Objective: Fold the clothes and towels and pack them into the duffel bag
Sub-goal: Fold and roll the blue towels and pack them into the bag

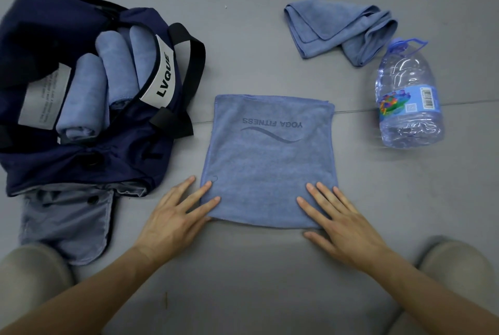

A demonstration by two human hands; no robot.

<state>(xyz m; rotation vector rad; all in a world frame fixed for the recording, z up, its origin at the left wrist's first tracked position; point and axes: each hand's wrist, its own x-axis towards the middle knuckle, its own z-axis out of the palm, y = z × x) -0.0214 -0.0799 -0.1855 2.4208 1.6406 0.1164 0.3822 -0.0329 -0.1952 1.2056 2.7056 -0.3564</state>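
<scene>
A blue towel (267, 161) printed "YOGA FITNESS" lies folded flat on the grey floor in front of me. My left hand (178, 213) rests with straight fingers on its near left corner. My right hand (337, 218) lies flat on its near right corner. A navy duffel bag (89, 156) stands open at the left, with three rolled blue towels (108, 75) inside. Another blue towel (343, 29) lies crumpled at the far right.
A large clear water bottle (407, 96) lies on its side right of the folded towel. A grey flap (67, 221) of the bag spreads on the floor near my left knee. My knees (456, 261) show at both lower corners.
</scene>
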